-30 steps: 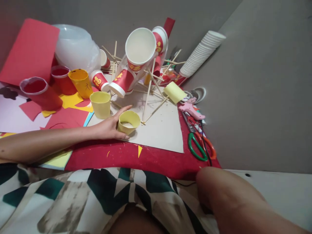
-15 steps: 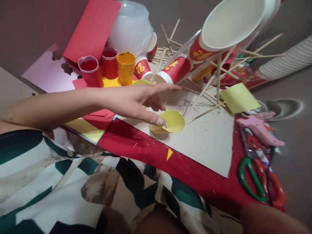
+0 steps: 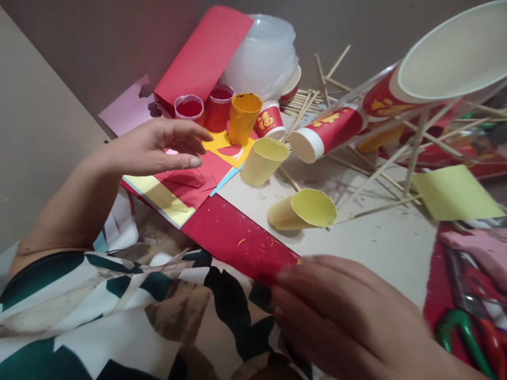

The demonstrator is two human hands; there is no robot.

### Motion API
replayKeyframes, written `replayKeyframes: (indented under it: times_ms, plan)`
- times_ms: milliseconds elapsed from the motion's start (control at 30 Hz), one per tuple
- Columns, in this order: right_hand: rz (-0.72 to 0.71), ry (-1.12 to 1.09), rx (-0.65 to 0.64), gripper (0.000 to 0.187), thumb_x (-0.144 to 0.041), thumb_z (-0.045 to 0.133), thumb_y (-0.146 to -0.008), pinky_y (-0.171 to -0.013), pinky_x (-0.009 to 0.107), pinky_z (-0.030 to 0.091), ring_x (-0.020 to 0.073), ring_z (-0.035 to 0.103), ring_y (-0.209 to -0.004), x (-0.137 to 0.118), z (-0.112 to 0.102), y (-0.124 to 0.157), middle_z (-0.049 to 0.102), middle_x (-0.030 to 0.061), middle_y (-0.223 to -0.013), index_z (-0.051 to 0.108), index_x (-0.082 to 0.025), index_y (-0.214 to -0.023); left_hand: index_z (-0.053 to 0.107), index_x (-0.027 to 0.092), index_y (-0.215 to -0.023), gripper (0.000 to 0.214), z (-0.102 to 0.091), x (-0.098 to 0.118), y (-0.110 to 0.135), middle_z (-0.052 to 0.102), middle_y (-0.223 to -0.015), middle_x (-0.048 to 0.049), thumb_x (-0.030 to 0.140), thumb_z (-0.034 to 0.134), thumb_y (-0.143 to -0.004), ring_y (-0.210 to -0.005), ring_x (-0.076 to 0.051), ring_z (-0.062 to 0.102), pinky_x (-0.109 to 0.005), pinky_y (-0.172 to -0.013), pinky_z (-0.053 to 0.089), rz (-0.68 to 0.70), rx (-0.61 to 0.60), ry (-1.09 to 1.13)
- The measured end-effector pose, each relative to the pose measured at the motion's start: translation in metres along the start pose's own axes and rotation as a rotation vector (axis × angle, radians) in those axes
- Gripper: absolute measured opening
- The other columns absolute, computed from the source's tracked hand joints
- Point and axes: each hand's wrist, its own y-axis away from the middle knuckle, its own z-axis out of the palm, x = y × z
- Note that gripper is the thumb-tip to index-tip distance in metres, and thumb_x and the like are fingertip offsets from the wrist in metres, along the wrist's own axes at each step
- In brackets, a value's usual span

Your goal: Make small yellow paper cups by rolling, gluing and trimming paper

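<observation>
Left hand (image 3: pixel 158 146): open, palm down, fingers stretched to the right, holding nothing, poised over red paper offcuts (image 3: pixel 186 182) at the left. Right hand (image 3: pixel 348 316): blurred, near right, fingers spread and empty, tips at the near edge of a dark red paper sheet (image 3: pixel 233 235); contact cannot be told. Just beyond, a pale yellow paper cup (image 3: pixel 303 210) lies on its side on grey cardboard (image 3: pixel 380 248). Farther off: a second yellow cup (image 3: pixel 263 161), an orange cup (image 3: pixel 244 117), wooden skewers (image 3: pixel 386 207)
</observation>
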Motion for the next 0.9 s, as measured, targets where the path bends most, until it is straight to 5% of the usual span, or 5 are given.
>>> replayKeyframes:
  times_ms: [167,300,533,767,900]
  plan:
    - [-0.059,0.036,-0.011,0.016,-0.019,0.055,-0.098,-0.073,0.036,0.049,0.0219,0.064,-0.081,0.022,0.041,-0.056,0.073,0.0104,-0.096,0.069,-0.013,-0.100,0.073,0.019,-0.109,0.041,-0.006,-0.051,0.030,0.076,-0.104,-0.0078,0.049,0.071,-0.081,-0.095,-0.024,0.072,-0.039,-0.088,0.057,-0.126,0.250,-0.257]
    - [-0.040,0.080,-0.083,0.019,-0.020,0.055,-0.098,-0.068,0.036,0.044,0.0221,0.063,-0.077,0.023,0.069,-0.075,0.072,0.0114,-0.092,0.071,-0.012,-0.090,0.072,0.019,-0.101,0.041,-0.007,-0.075,0.051,0.077,-0.101,-0.0075,0.054,0.070,-0.078,-0.093,-0.024,0.071,-0.038,-0.087,0.055,-0.236,0.163,-0.229]
    - [0.048,0.073,-0.273,0.029,-0.024,0.047,-0.102,-0.065,0.032,0.034,0.0177,0.056,-0.071,0.026,0.091,-0.109,0.067,0.0081,-0.081,0.068,-0.014,-0.086,0.059,0.026,-0.138,0.064,0.011,-0.087,0.073,0.061,-0.142,-0.0098,0.048,0.075,-0.080,-0.130,-0.030,0.056,-0.046,-0.110,0.043,-0.107,-0.051,-0.394]
    - [0.210,0.099,-0.427,0.032,-0.030,0.041,-0.105,-0.062,0.031,0.026,0.0193,0.062,-0.079,0.025,0.106,-0.133,0.073,0.0095,-0.092,0.070,-0.015,-0.103,0.078,0.025,-0.105,0.025,0.026,-0.110,0.062,0.069,-0.127,-0.0091,0.040,0.067,-0.089,-0.117,-0.028,0.063,-0.043,-0.101,0.049,0.066,0.057,-0.404]
    - [0.243,0.116,-0.427,0.029,-0.033,0.045,-0.105,-0.058,0.032,0.018,0.0185,0.061,-0.074,0.026,0.114,-0.140,0.075,0.0090,-0.095,0.068,-0.017,-0.111,0.079,0.022,-0.101,0.024,0.030,-0.114,0.061,0.072,-0.121,-0.0104,0.036,0.061,-0.093,-0.112,-0.027,0.066,-0.042,-0.096,0.052,0.144,0.119,-0.402]
